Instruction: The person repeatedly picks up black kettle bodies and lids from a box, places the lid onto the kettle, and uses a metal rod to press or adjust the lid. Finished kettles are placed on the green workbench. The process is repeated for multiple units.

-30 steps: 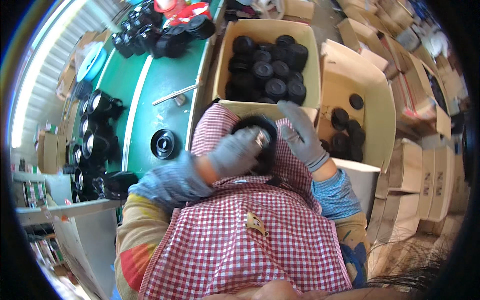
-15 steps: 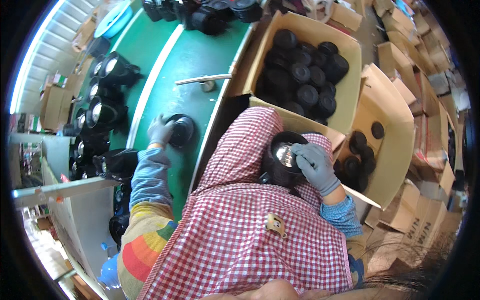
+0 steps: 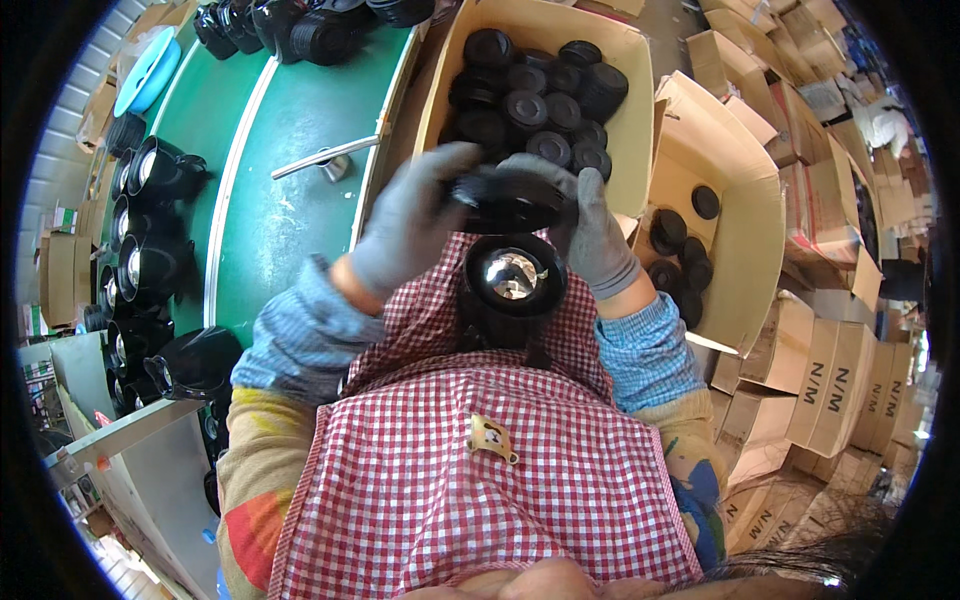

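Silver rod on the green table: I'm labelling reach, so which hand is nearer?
Left: in the picture, the left hand is lower right of the silver rod; the right hand, farther right.

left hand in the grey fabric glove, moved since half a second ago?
Yes: the grey-gloved left hand has gone rightward, from above the long green table to past its right edge, where it holds a black round part.
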The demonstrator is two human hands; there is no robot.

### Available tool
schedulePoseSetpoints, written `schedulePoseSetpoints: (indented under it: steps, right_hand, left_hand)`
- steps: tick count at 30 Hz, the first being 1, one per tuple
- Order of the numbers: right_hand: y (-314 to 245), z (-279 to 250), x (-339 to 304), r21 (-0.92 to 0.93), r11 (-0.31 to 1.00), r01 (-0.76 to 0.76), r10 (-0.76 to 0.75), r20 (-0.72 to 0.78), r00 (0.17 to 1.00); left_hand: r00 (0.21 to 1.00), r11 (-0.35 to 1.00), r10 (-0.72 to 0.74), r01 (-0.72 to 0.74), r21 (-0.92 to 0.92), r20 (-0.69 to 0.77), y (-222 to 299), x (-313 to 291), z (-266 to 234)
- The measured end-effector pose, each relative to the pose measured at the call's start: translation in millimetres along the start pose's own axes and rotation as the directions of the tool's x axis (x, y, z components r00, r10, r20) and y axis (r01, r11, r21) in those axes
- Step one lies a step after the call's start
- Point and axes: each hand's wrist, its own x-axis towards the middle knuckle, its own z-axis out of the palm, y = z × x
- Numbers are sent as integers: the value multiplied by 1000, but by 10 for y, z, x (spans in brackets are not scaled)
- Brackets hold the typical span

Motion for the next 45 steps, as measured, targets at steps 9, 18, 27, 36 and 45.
schedulePoseSetpoints:
  steps: [9,18,27,36,45]
  right_hand:
    - [347,-307,-525,-510,830,226,-232,54,971]
    - [378,-354,-546,-717,620,318,-249,204,947]
    - [445,-311,-610,-716,662,222,-232,86,969]
    - [423,-259,-610,-668,721,181,-218,29,975]
    - [485,-201,-623,-491,867,89,-187,-154,970]
  left_hand:
    - [939,743,-74,277,-609,337,-300,-270,592]
    - [959,867,87,61,-494,270,-417,-379,705]
    - [960,869,104,39,-493,260,-437,-374,767]
    - [947,894,245,-137,-427,209,-286,-370,657]
    - [958,863,160,-19,-506,238,-281,-340,692]
